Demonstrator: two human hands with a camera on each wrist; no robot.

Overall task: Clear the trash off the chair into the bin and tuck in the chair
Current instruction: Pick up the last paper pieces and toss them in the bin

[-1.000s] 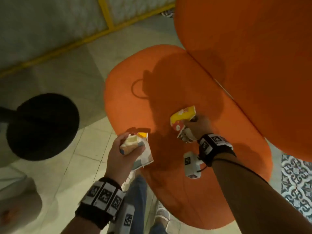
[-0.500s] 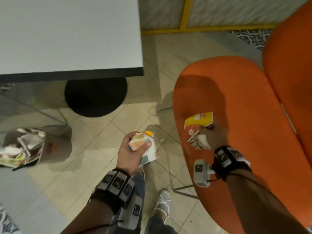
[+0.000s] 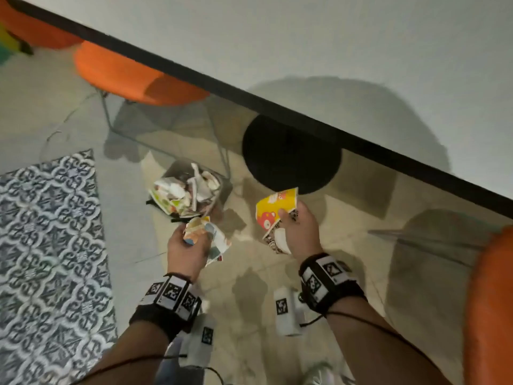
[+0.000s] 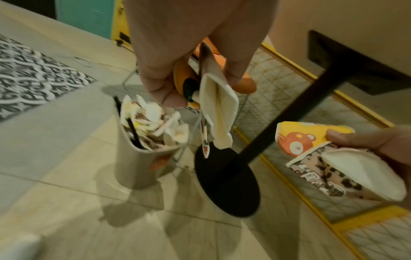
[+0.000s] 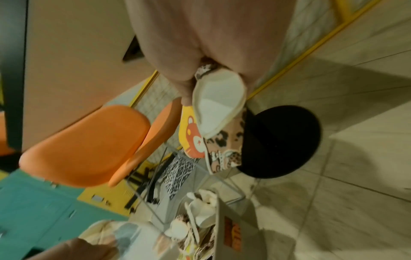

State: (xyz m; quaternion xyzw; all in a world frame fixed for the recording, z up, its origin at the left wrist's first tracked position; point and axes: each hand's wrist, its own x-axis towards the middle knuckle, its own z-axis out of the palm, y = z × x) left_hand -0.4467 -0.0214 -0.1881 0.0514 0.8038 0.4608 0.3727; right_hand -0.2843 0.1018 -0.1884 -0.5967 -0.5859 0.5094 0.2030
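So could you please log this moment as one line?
left hand: holds trash | right hand: holds wrappers | bin: full, nothing dropped yet

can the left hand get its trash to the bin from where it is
Probably yes. The left hand holds its crumpled wrappers just short of the bin, whose top is open, though already piled high with trash.

2 hands (image 3: 186, 248) (image 3: 298, 232), 1 bin (image 3: 219, 190), 3 chairs (image 3: 133, 76) (image 3: 33, 29) (image 3: 488, 301).

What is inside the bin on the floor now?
The bin holds crumpled paper scraps and a black straw, heaped to its rim. Anything lower is covered.
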